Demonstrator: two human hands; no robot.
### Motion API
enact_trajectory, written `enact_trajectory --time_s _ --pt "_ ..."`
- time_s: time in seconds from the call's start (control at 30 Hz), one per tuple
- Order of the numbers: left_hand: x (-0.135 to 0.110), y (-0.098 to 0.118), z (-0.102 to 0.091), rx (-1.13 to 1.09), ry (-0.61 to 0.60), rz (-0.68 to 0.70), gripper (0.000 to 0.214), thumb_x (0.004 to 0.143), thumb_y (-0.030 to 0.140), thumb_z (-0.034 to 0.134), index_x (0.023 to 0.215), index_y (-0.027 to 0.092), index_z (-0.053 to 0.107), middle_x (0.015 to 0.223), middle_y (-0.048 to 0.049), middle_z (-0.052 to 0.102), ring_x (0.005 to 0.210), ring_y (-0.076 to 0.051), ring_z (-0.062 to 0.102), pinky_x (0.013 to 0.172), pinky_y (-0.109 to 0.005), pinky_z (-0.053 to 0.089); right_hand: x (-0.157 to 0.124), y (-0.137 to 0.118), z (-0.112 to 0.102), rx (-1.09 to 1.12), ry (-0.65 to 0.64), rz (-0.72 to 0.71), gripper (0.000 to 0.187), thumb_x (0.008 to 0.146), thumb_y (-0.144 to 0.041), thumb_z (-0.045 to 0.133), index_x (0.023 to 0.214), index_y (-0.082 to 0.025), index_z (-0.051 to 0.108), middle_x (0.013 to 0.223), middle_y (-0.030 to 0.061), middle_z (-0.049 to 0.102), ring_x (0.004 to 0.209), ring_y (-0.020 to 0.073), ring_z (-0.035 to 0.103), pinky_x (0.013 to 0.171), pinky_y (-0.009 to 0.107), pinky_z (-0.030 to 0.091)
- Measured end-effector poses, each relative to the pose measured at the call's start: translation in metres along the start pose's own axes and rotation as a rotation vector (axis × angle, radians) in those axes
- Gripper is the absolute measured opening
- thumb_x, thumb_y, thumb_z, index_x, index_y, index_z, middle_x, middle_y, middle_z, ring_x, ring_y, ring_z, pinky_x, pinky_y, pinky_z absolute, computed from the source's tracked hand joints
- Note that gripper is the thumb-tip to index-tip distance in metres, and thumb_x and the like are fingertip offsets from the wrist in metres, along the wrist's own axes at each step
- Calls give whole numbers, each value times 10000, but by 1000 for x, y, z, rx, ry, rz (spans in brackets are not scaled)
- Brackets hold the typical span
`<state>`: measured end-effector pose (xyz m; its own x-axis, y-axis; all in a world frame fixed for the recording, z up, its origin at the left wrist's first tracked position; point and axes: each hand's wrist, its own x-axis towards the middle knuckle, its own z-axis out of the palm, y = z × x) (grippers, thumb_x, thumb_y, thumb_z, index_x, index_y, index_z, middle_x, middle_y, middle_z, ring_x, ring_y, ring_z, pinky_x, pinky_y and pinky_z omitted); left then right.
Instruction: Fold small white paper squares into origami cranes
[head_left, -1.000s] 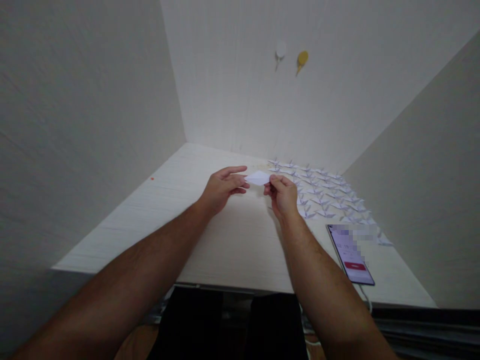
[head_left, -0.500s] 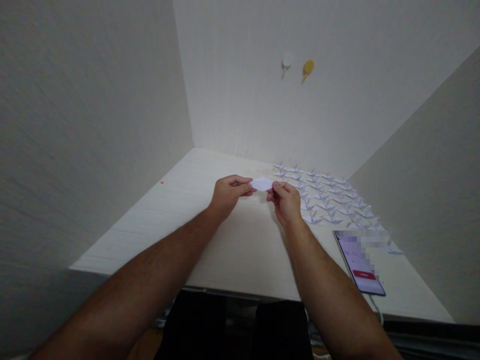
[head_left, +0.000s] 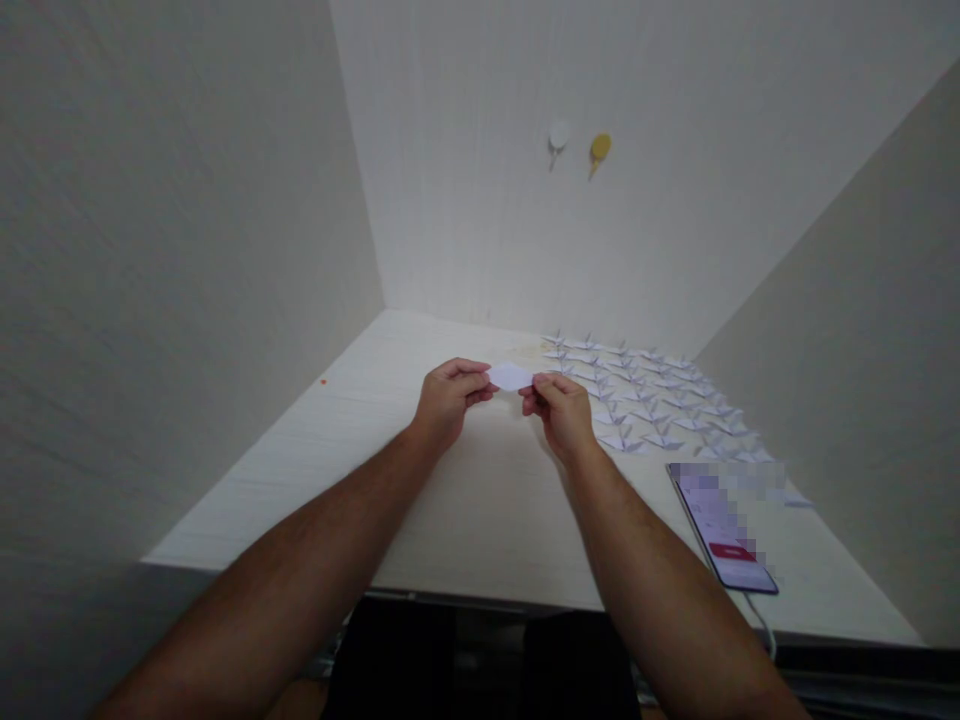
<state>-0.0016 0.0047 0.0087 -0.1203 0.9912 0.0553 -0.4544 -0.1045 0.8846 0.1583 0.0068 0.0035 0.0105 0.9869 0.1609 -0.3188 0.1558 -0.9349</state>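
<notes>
White wood-grain tabletop point(head_left: 480, 525): spreads beneath and on both sides of the fingers. Rows of small white folded-paper cranes point(head_left: 636, 393) stand to the right of the right fingers and beyond them, wings spread; these look done. Black-edged flat phone point(head_left: 720, 530), lit screen: nearer the body than the right fingers, and off to their right. Left hand point(head_left: 444, 402): thumb and fingers clamped on one end of the held paper. Right hand point(head_left: 568, 410): same pinch, opposite end. Small white flat-folded paper piece point(head_left: 511, 377): between the two sets of fingertips, above the tabletop. Long axis runs left–right, fingertip to fingertip, tapered ends pointing into each pinch. No spread wings visible; judged part-folded, shaping left. Finer creases unreadable.
</notes>
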Motion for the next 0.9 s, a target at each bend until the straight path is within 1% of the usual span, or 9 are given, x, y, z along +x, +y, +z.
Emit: enact_trajectory --time_s 0.1,0.17,0.33,0.47,0.6,0.67,0.77,0.83,0.9 --pt "1 -1 -1 16 17 22 244 568 194 783 776 126 676 640 -33 687 603 -132 663 622 -246 525 0 1 0 8 5 -1 226 670 -365 740 734 -152 700 641 26 681 468 103 548 457 239 434" --pt "1 -2 -2 28 9 27 250 576 201 784 787 128 672 646 -34 689 611 -135 664 630 -252 528 0 1 0 23 30 -18 216 638 -329 756 761 -162 698 658 15 684 470 104 550 466 245 448" --pt "1 -2 -4 14 -16 3 230 568 192 775 759 134 660 646 -26 682 599 -133 654 612 -253 520 2 1 -2 38 63 -7 168 614 -287 747 661 -167 639 605 4 657 464 98 543 470 237 444" --pt "1 -2 -7 -29 -80 -14 242 560 197 787 755 142 655 645 -13 678 597 -125 649 624 -253 519 3 0 -3 42 58 8 163 624 -279 740 648 -166 625 584 0 641 455 90 525 467 230 433" --pt "2 0 -9 10 -141 -43 259 572 203 787 781 142 647 634 -19 678 595 -139 660 624 -258 520 3 1 -5 57 70 -38 158 638 -282 745 659 -168 637 584 -9 637 450 87 524 460 224 422" --pt "2 3 -9 20 -178 -85 283 624 257 759 861 145 653 688 -45 704 622 -167 682 605 -271 523 4 2 -5 39 66 -82 167 658 -302 751 706 -172 657 605 -11 646 451 87 529 451 221 414" --pt "1 6 -10 2 -223 -235 382 732 442 663 982 154 642 785 -100 733 633 -207 696 528 -280 502 4 3 -5 -21 44 -132 204 697 -350 747 787 -177 688 645 -4 667 455 90 538 447 226 420" --pt "2 5 -10 18 -225 -318 413 756 511 634 936 139 642 763 -117 727 597 -203 684 491 -268 479 3 4 -4 -64 25 -150 219 712 -361 742 819 -174 703 664 5 678 471 94 551 465 233 443" --pt "2 2 -10 57 -222 -305 362 731 447 697 882 122 649 738 -105 717 575 -171 665 503 -252 478 2 3 -4 -95 13 -150 228 714 -362 741 832 -169 709 686 16 691 498 101 571 490 243 470"
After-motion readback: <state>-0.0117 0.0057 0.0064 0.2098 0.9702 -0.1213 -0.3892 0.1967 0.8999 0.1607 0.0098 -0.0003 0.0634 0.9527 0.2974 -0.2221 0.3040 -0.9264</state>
